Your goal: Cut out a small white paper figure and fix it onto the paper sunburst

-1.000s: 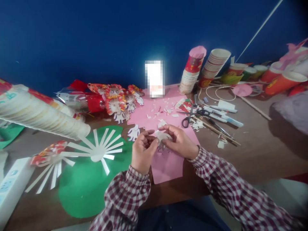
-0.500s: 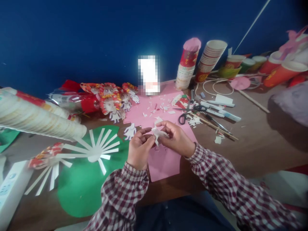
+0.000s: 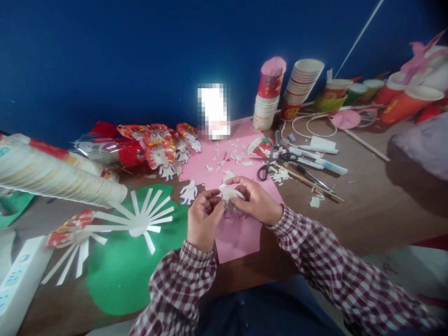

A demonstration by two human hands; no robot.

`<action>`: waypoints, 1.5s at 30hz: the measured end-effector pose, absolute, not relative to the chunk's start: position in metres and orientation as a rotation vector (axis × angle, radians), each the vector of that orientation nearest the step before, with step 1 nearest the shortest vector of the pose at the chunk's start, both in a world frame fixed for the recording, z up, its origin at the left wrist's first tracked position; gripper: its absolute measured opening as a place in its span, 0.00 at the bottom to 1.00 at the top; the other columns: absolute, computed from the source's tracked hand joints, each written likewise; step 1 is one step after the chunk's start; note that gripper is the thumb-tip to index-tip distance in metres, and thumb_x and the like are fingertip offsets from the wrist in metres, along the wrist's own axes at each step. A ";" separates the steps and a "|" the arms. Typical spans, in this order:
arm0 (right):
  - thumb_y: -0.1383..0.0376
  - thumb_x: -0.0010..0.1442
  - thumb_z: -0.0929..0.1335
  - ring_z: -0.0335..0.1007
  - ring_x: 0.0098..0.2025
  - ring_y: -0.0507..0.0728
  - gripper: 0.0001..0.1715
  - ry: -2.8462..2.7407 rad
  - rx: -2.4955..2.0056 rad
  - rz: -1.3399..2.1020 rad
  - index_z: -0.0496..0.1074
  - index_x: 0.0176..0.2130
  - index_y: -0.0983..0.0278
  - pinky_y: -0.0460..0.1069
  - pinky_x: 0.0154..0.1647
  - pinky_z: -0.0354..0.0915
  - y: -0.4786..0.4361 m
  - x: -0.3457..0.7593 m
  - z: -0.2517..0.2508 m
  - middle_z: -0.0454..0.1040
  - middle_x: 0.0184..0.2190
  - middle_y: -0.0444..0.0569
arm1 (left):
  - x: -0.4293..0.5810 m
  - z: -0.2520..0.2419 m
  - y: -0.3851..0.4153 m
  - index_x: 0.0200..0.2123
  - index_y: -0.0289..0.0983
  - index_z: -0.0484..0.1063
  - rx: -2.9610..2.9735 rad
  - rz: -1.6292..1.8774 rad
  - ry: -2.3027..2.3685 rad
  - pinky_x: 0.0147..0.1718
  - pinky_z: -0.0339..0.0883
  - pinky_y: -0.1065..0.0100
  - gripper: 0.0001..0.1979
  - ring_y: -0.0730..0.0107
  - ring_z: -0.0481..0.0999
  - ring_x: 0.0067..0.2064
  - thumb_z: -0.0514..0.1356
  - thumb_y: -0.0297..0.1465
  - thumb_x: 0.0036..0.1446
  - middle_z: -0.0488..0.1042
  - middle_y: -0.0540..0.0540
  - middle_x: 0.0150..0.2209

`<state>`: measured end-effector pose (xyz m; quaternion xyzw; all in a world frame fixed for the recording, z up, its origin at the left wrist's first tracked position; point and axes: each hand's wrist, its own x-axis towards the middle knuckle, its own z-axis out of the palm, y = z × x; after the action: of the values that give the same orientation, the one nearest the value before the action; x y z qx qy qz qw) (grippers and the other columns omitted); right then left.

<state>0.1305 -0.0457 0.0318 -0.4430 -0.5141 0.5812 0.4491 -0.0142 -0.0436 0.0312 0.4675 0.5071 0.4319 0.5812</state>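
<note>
Both hands meet over a pink paper sheet [image 3: 238, 235] on the wooden table. My left hand [image 3: 203, 219] pinches the left edge of a small white paper cut-out [image 3: 229, 192]. My right hand [image 3: 255, 200] curls round its right side, fingers closed on it. The cut-out is held just above the pink sheet and is partly hidden by my fingers. Black scissors [image 3: 268, 167] lie beyond my right hand among paper scraps.
A green paper disc [image 3: 115, 275] with a white cup cut into strips [image 3: 140, 224] lies at left. A long lying stack of cups [image 3: 52, 175], paper figures [image 3: 164, 147], upright cup stacks [image 3: 301, 86], pens [image 3: 315, 161] and red cups [image 3: 409, 105] crowd the table's back.
The view shifted slightly. My hands stay together on the cut-out, with the fingers working it a little; nothing was picked up or let go.
</note>
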 end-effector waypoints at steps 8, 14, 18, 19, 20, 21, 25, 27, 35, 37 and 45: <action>0.72 0.48 0.64 0.55 0.17 0.44 0.23 -1.150 -1.074 1.650 0.59 0.46 0.64 0.39 0.15 0.54 -0.048 0.133 0.037 0.64 0.23 0.39 | -0.014 0.034 -0.048 0.40 0.34 0.64 1.255 1.044 1.240 0.27 0.64 0.74 0.15 0.77 0.70 0.26 0.59 0.29 0.46 0.71 0.49 0.27; 0.72 0.48 0.65 0.57 0.20 0.44 0.22 -1.157 -1.037 1.579 0.59 0.45 0.65 0.40 0.19 0.56 -0.048 0.131 0.035 0.64 0.24 0.40 | -0.014 0.036 -0.050 0.40 0.35 0.65 1.282 1.004 1.270 0.27 0.64 0.73 0.15 0.77 0.70 0.26 0.59 0.30 0.47 0.71 0.49 0.28; 0.73 0.48 0.65 0.57 0.21 0.45 0.23 -1.226 -1.031 1.485 0.59 0.45 0.65 0.40 0.19 0.57 -0.048 0.130 0.034 0.63 0.23 0.39 | -0.013 0.035 -0.052 0.41 0.35 0.64 1.266 1.025 1.239 0.29 0.65 0.72 0.15 0.76 0.70 0.28 0.59 0.30 0.47 0.70 0.49 0.28; 0.72 0.48 0.64 0.57 0.20 0.45 0.23 -1.231 -1.030 1.482 0.59 0.45 0.65 0.40 0.19 0.57 -0.048 0.130 0.034 0.63 0.23 0.39 | -0.012 0.034 -0.052 0.41 0.35 0.64 1.263 1.029 1.226 0.29 0.65 0.72 0.16 0.75 0.70 0.28 0.59 0.30 0.47 0.70 0.48 0.28; 0.72 0.48 0.64 0.57 0.20 0.45 0.22 -1.231 -1.029 1.486 0.58 0.45 0.65 0.40 0.18 0.57 -0.049 0.130 0.035 0.63 0.22 0.39 | -0.012 0.034 -0.052 0.42 0.34 0.64 1.262 1.032 1.215 0.29 0.65 0.72 0.16 0.75 0.70 0.28 0.59 0.30 0.47 0.70 0.48 0.28; 0.72 0.49 0.64 0.57 0.20 0.45 0.22 -1.231 -1.031 1.490 0.58 0.45 0.65 0.40 0.18 0.57 -0.049 0.131 0.035 0.63 0.22 0.39 | -0.012 0.033 -0.051 0.42 0.35 0.63 1.263 1.035 1.206 0.30 0.65 0.71 0.17 0.75 0.70 0.29 0.59 0.30 0.47 0.70 0.48 0.28; 0.71 0.49 0.65 0.61 0.23 0.46 0.22 -1.247 -1.020 1.466 0.59 0.45 0.65 0.41 0.21 0.60 -0.048 0.133 0.036 0.66 0.28 0.42 | -0.012 0.032 -0.050 0.42 0.35 0.63 1.305 1.025 1.216 0.30 0.65 0.71 0.18 0.74 0.71 0.28 0.60 0.30 0.46 0.70 0.49 0.27; 0.71 0.50 0.64 0.61 0.23 0.46 0.22 -1.261 -0.997 1.470 0.58 0.46 0.65 0.41 0.20 0.61 -0.049 0.133 0.036 0.66 0.29 0.43 | -0.012 0.034 -0.051 0.42 0.35 0.63 1.325 1.003 1.221 0.29 0.65 0.71 0.18 0.74 0.71 0.27 0.60 0.31 0.46 0.70 0.49 0.26; 0.69 0.50 0.65 0.62 0.20 0.46 0.22 -1.299 -1.006 1.444 0.57 0.46 0.64 0.41 0.19 0.60 -0.051 0.133 0.033 0.65 0.25 0.41 | -0.011 0.036 -0.056 0.42 0.33 0.63 1.286 0.988 1.211 0.27 0.64 0.72 0.19 0.76 0.70 0.25 0.60 0.31 0.45 0.69 0.49 0.25; 0.69 0.50 0.65 0.61 0.20 0.46 0.22 -1.314 -1.021 1.426 0.57 0.46 0.64 0.41 0.18 0.60 -0.053 0.131 0.035 0.65 0.25 0.40 | -0.013 0.036 -0.058 0.43 0.33 0.63 1.274 0.988 1.194 0.26 0.63 0.73 0.19 0.76 0.69 0.25 0.59 0.31 0.46 0.69 0.49 0.25; 0.71 0.50 0.63 0.62 0.25 0.47 0.20 -1.440 -1.024 1.281 0.59 0.45 0.65 0.42 0.23 0.61 -0.068 0.121 0.042 0.65 0.25 0.41 | -0.022 0.040 -0.070 0.42 0.34 0.62 1.317 1.004 1.204 0.29 0.64 0.71 0.19 0.74 0.70 0.29 0.60 0.30 0.45 0.69 0.49 0.27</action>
<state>0.1213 -0.0684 0.0423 -0.4165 -0.5852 0.5206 0.4616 -0.0224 -0.0695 0.0399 0.5495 0.5022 0.4187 0.5201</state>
